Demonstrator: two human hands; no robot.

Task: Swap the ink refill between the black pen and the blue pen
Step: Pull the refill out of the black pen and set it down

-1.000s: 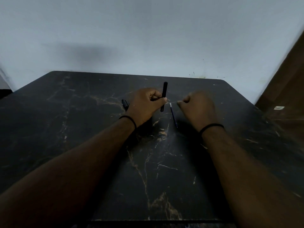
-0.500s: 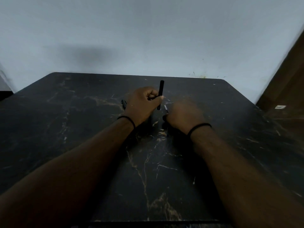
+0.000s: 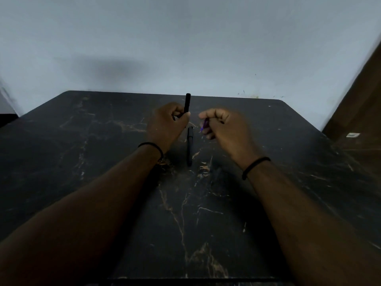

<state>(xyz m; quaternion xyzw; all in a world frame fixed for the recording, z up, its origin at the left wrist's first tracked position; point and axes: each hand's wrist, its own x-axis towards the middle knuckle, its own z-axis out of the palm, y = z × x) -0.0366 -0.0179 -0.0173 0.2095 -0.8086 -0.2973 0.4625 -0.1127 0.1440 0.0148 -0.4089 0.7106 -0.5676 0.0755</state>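
My left hand [image 3: 168, 124] grips a black pen barrel [image 3: 187, 102] that stands upright, its top end poking out above my fist. To the right, my right hand [image 3: 223, 126] is raised off the table and pinches a thin purple-blue ink refill [image 3: 204, 124], most of it hidden by my fingers. A second dark pen part [image 3: 189, 146] lies on the table between my two hands, pointing toward me.
The dark marble-patterned table [image 3: 103, 162] runs back to a pale wall [image 3: 185, 38]. A brown wooden surface [image 3: 362, 104] stands at the right, beside the table's right edge.
My right hand has lifted off the table and moved right, now holding the purple-blue refill. A dark pen part now lies uncovered between my hands. My left hand keeps the barrel upright.
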